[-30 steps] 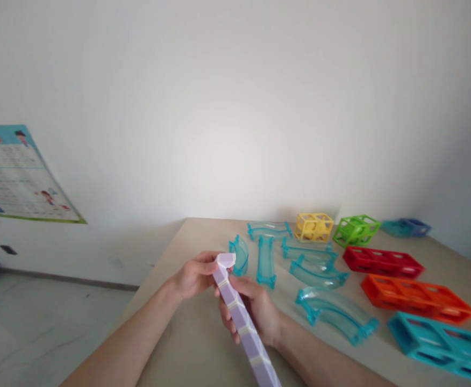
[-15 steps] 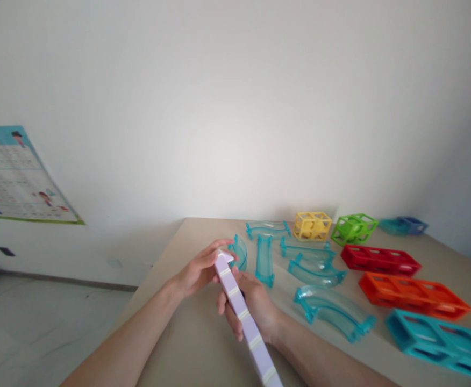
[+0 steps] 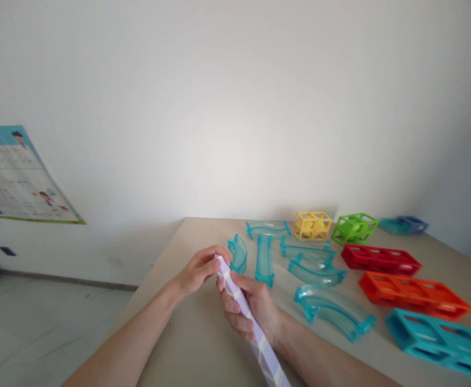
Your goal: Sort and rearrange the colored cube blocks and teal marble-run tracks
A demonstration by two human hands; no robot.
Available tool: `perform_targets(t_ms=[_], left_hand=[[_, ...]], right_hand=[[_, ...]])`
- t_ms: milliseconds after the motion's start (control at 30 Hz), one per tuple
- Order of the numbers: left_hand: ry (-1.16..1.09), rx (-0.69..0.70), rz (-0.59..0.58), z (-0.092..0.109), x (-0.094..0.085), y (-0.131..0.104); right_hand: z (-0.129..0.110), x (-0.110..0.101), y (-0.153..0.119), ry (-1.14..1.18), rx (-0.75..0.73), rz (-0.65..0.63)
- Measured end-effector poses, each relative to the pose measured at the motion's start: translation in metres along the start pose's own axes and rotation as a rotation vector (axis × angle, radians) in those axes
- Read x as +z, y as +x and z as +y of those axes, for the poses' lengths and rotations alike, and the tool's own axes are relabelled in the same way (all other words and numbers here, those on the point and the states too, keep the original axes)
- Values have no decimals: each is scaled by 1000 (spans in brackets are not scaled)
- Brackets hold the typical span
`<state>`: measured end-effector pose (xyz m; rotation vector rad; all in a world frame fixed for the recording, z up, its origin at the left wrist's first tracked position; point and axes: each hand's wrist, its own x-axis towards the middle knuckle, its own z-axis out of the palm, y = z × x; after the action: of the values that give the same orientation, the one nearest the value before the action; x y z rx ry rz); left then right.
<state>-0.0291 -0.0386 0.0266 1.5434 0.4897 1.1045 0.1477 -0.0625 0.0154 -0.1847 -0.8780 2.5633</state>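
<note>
A long lilac twisty snake puzzle (image 3: 247, 307), banded with pale slanting lines, runs from the near edge of the view up to both hands. My right hand (image 3: 251, 306) is wrapped round its middle, fingers underneath and thumb along the upper part. At the far tip, my left hand (image 3: 203, 267) pinches the end segment between thumb and fingers. The puzzle is held above the table (image 3: 187, 338), and its near end is cut off by the frame. Just beyond the fingertips stands a curved clear-blue track piece (image 3: 239, 253).
Several clear-blue track pieces (image 3: 264, 260) lie right of the hands. Further right are red (image 3: 380, 259), orange (image 3: 413, 294) and teal (image 3: 441, 338) open frames. Yellow (image 3: 313, 226) and green (image 3: 354, 229) cube frames stand near the wall. A poster (image 3: 26, 177) hangs left.
The end segment at the puzzle's tip stuck out sideways and now lines up with the rest. My left fingers have closed onto the tip, and my right grip has shifted round the puzzle.
</note>
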Motion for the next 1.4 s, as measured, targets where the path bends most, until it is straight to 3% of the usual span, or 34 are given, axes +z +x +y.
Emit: perform_targets(t_ms=[300,400,533,733,1033,1233,1400], left_hand=[[492,-1,273,5,13,0],[483,-3,309,4,14,-1],[306,-15,386,2,10,0],[-66,-63,240,4,9,2],[-27,-153,257,5,4,-1],[-50,-372,212,5,0,-3],[-93,-387,253,5,3,0]], right_hand=[[7,3,10,-124,-129,295],[9,5,10,-162,-141,312],[8,6,8,-242,-147,311],[6,11,6,-221,-238,270],[5,11,4,-250,-141,190],[6,15,3,-315,-40,195],[6,15,1,-301,-48,193]])
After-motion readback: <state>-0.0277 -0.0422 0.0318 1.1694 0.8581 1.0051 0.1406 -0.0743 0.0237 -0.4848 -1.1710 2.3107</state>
